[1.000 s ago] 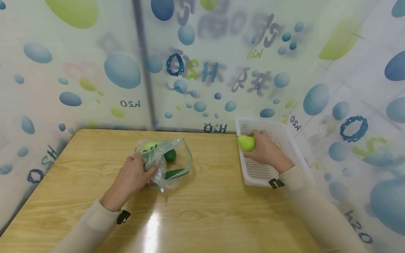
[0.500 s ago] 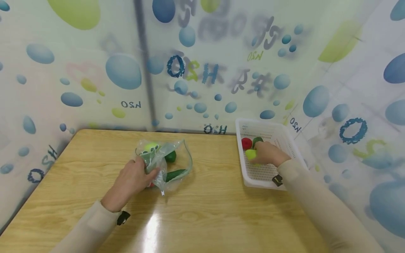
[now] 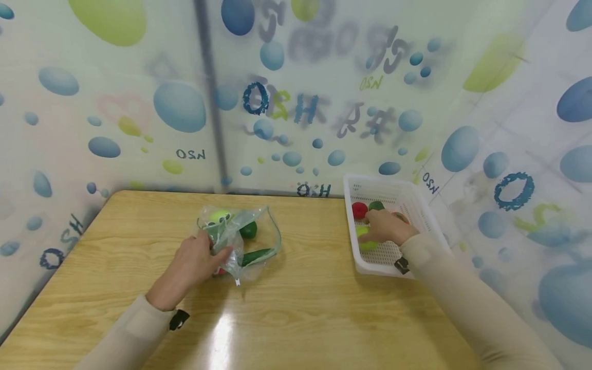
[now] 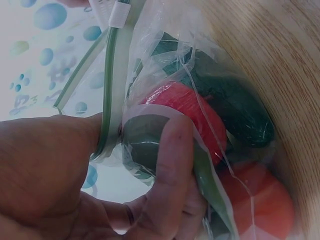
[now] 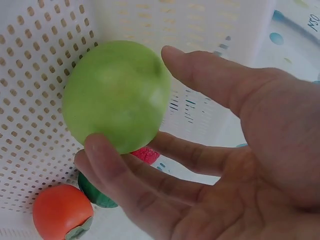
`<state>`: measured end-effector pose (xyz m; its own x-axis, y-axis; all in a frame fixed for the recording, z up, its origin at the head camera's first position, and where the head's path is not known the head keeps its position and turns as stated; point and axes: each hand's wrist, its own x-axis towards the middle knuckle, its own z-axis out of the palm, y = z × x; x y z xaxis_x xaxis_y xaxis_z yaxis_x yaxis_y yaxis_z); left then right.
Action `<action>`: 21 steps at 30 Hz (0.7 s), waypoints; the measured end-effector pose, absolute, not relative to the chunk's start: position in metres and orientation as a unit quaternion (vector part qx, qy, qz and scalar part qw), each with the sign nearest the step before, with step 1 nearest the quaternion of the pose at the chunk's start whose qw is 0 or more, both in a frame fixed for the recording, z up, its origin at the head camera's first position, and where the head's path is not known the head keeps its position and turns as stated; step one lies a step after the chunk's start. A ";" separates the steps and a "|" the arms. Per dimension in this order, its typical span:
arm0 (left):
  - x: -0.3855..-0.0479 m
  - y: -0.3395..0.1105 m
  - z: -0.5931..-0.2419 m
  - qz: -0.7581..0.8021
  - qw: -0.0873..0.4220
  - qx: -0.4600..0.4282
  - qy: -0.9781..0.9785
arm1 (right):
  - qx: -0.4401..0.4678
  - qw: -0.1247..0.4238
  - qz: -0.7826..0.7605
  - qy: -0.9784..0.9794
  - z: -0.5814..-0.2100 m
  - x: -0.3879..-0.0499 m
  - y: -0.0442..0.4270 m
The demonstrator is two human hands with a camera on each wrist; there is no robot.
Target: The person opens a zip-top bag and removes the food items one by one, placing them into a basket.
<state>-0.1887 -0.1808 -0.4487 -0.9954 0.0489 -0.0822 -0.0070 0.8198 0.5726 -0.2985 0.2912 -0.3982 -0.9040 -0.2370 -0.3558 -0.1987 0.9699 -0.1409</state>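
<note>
My left hand (image 3: 196,257) pinches the rim of a clear zip bag (image 4: 115,75) with green edging, lying on the table at left. Inside are a light green fruit (image 3: 220,215), a dark green item (image 3: 248,229), a long dark green piece like a cucumber (image 3: 256,256), and red and orange-red items (image 4: 260,200). At right, my right hand (image 3: 387,226) reaches into a white basket (image 3: 357,257). Its thumb and fingers spread loosely around a green pear (image 5: 117,95), which sits low in the basket; the palm is apart from it.
Also in the basket are a red item (image 3: 359,210), a dark green one (image 3: 376,205) and an orange fruit with a leafy cap (image 5: 62,212). The wooden table (image 3: 296,308) meets a patterned curtain (image 3: 277,144) at the back; more curtain borders the basket's right side.
My right hand has lowered the green pear into the basket, and its grip has loosened around it. The left hand stays on the bag.
</note>
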 end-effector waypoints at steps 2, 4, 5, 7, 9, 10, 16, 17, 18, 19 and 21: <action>-0.188 -0.181 -0.448 0.300 0.046 0.012 0.953 | -0.105 0.185 -0.054 0.976 -0.397 -0.298 0.291; -0.188 -0.181 -0.447 0.302 0.047 0.013 0.952 | -0.093 0.181 -0.061 0.977 -0.394 -0.296 0.290; -0.188 -0.181 -0.447 0.303 0.048 0.012 0.952 | -0.089 0.177 -0.064 0.978 -0.392 -0.295 0.289; -0.188 -0.181 -0.446 0.304 0.049 0.012 0.951 | -0.088 0.163 -0.071 0.980 -0.388 -0.292 0.286; -0.188 -0.181 -0.446 0.305 0.053 0.011 0.951 | -0.096 0.142 -0.076 0.982 -0.384 -0.289 0.282; -0.188 -0.181 -0.446 0.305 0.054 0.011 0.951 | -0.104 0.130 -0.081 0.983 -0.381 -0.288 0.280; -0.189 -0.181 -0.446 0.302 0.056 0.012 0.951 | -0.146 0.030 -0.094 0.984 -0.371 -0.271 0.256; -0.190 -0.181 -0.445 0.302 0.056 0.013 0.952 | -0.156 0.011 -0.094 0.983 -0.370 -0.268 0.251; -0.190 -0.181 -0.445 0.301 0.056 0.015 0.952 | -0.169 -0.007 -0.095 0.981 -0.369 -0.264 0.246; -0.190 -0.181 -0.444 0.300 0.054 0.016 0.952 | -0.182 -0.022 -0.098 0.978 -0.368 -0.261 0.241; -0.191 -0.182 -0.444 0.299 0.051 0.020 0.953 | -0.210 -0.041 -0.102 0.972 -0.367 -0.254 0.231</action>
<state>-0.1913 -0.1816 -0.4436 -0.9941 0.0676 -0.0851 0.0069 0.8205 0.5715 -0.2543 0.2307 -0.3673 -0.9087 -0.3993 0.1218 -0.4159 0.8911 -0.1815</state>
